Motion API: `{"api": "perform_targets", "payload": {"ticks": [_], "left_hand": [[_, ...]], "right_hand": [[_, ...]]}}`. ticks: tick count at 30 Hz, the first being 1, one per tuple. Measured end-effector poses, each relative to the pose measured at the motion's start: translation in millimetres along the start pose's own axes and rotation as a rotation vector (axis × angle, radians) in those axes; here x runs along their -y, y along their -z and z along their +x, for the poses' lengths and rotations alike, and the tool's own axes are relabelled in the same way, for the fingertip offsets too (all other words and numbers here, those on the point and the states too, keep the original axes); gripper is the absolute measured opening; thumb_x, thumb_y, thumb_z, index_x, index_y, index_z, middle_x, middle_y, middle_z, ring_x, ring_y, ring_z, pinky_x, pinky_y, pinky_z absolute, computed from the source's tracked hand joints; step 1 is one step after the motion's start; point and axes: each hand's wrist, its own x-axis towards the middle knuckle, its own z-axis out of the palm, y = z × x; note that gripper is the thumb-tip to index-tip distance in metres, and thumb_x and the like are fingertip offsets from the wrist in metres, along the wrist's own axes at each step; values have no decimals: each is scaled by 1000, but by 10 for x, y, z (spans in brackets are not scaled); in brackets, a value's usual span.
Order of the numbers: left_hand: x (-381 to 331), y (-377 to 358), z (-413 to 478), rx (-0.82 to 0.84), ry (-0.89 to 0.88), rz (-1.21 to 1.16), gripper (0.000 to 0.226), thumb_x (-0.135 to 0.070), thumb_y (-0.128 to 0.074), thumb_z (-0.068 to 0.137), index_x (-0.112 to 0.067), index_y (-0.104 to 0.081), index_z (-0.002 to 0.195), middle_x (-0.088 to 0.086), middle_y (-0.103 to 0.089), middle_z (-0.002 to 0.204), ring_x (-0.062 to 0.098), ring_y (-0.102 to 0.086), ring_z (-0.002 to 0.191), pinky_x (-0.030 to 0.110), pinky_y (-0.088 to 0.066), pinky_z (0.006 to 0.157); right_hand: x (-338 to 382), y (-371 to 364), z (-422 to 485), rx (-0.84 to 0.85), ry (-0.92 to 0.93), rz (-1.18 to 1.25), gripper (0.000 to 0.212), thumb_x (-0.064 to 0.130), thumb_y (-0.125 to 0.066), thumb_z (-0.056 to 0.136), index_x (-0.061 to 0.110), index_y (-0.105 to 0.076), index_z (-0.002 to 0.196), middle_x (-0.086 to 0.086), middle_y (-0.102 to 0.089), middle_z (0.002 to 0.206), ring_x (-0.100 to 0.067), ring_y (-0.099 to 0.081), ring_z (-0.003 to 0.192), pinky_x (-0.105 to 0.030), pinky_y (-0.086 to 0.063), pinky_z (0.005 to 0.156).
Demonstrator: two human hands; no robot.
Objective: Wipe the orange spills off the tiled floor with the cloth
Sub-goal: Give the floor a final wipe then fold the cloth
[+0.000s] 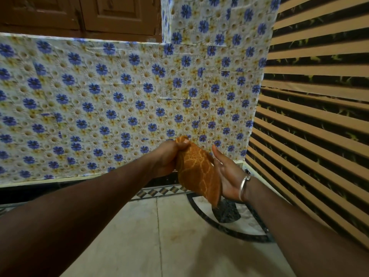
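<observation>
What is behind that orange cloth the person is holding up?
Behind the cloth, gripped by the left hand, show a flowered covering and the dark inlay of the tiled floor. The cloth hides the fingers of the right hand and where covering meets floor.

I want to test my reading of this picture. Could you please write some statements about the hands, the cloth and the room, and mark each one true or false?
1. The cloth is held in the air, above the tiled floor. True.
2. The left hand grips the cloth at its top end. True.
3. The silver bangle is on the left wrist. False: it sits on the wrist of the right hand.
4. The cloth is plain blue. False: it is orange with a paler pattern of lines.
5. The wall covering ahead is printed with blue flowers. True.
</observation>
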Motion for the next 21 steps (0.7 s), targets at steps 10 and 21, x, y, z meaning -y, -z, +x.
{"api": "perform_targets", "payload": {"ticks": [10, 21], "left_hand": [[123, 120, 190, 18, -68, 99, 106, -5, -80, 83, -48, -18, 158, 26, -37, 154, 42, -60, 123, 54, -60, 93], [250, 70, 273, -100, -171, 713, 57, -2, -84, 78, -14, -62, 129, 4, -66, 120, 27, -63, 118, 32, -60, 87]], "right_hand": [[-11, -53, 237, -374, 339, -23, 83, -5, -81, 72, 40, -52, 135, -20, -53, 135, -42, -67, 102, -57, -58, 82], [55, -86, 178, -488, 382, -856, 65, -5, -85, 66, 20, -65, 123, -1, -63, 118, -26, -59, 111, -49, -55, 94]]}}
